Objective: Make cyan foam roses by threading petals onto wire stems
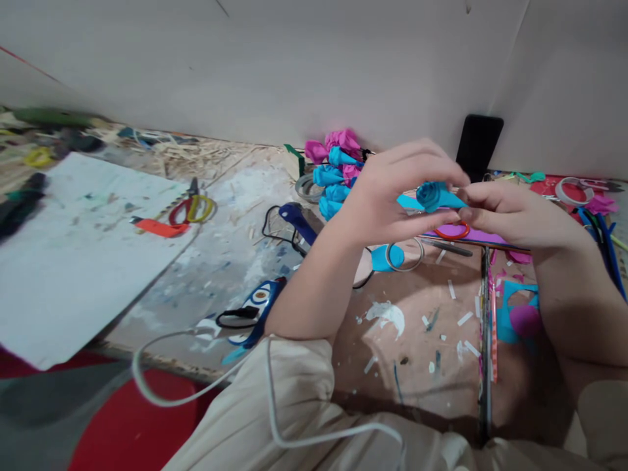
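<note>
Between my two hands is a blue rolled flower (428, 196), its spiral facing me, with a flat blue strip running out from it. My left hand (392, 190) curves around the flower, thumb below and fingers above. My right hand (510, 208) pinches the flower's right end, where its fingertips meet the left ones. Just beyond my left wrist lies a bunch of finished blue flowers (328, 175) and pink flowers (343, 139). Below the hands are red-handled scissors (452, 230), partly hidden, a grey pen (446, 247) and a roll of tape (405, 255).
A black phone (479, 145) leans on the wall. White paper (93, 248), scissors with red and yellow handles (191, 208) and an orange cutter (161, 227) lie left. A blue glue gun (255, 311) is by my left forearm, near a white cable (161, 399). Blue offcuts (510, 327) lie right.
</note>
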Demonstrator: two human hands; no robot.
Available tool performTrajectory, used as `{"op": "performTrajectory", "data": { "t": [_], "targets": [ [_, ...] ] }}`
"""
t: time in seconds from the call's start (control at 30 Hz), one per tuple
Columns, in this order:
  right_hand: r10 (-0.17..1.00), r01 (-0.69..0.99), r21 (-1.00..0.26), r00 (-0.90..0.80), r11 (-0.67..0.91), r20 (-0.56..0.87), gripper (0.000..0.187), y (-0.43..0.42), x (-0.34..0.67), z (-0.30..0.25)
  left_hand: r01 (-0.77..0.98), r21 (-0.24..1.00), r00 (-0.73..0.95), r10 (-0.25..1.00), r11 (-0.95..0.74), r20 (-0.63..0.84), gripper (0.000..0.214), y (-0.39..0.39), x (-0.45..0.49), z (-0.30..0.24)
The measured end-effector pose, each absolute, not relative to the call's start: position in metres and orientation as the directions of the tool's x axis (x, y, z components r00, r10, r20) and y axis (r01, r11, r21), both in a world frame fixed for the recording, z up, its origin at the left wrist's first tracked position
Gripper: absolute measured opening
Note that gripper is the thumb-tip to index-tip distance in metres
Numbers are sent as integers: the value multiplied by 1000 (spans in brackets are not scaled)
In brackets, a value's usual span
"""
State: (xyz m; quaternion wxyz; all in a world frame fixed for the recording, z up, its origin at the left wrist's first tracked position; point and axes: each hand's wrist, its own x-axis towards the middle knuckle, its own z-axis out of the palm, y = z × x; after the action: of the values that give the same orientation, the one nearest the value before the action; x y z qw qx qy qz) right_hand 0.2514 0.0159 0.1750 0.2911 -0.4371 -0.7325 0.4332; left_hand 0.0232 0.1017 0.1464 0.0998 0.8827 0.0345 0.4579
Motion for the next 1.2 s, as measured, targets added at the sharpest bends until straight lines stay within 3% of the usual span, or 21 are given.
{"op": "performTrajectory", "data": {
  "t": [0.17, 0.23, 0.47, 0.6, 0.73, 1.03, 1.2],
  "targets": [
    [904, 535, -773, -411, 341, 115, 51, 11, 252, 182, -58, 150, 540, 96, -987, 836, 13, 99, 24, 155],
    [905, 581, -727, -404, 366, 132, 45, 9, 252, 182, -122, 115, 504, 38, -986, 863, 15, 100, 26, 156],
    [895, 665, -605, -388, 438, 220, 33, 9, 254, 178, -156, 112, 519, 15, -981, 855, 18, 103, 30, 156],
    [893, 694, -564, -385, 448, 235, 31, 11, 255, 178, -77, 230, 558, 149, -970, 816, 10, 100, 30, 150],
    [890, 702, -549, -386, 455, 243, 30, 11, 254, 178, 86, 361, 574, 343, -928, 744, 22, 100, 26, 142],
    [885, 730, -501, -387, 466, 259, 31, 12, 254, 177, 34, 398, 604, 337, -917, 722, 36, 102, 28, 140],
    [887, 832, -325, -371, 449, 277, 28, 11, 251, 179, 9, 462, 591, 377, -887, 713, 52, 104, 32, 133]
  ]
}}
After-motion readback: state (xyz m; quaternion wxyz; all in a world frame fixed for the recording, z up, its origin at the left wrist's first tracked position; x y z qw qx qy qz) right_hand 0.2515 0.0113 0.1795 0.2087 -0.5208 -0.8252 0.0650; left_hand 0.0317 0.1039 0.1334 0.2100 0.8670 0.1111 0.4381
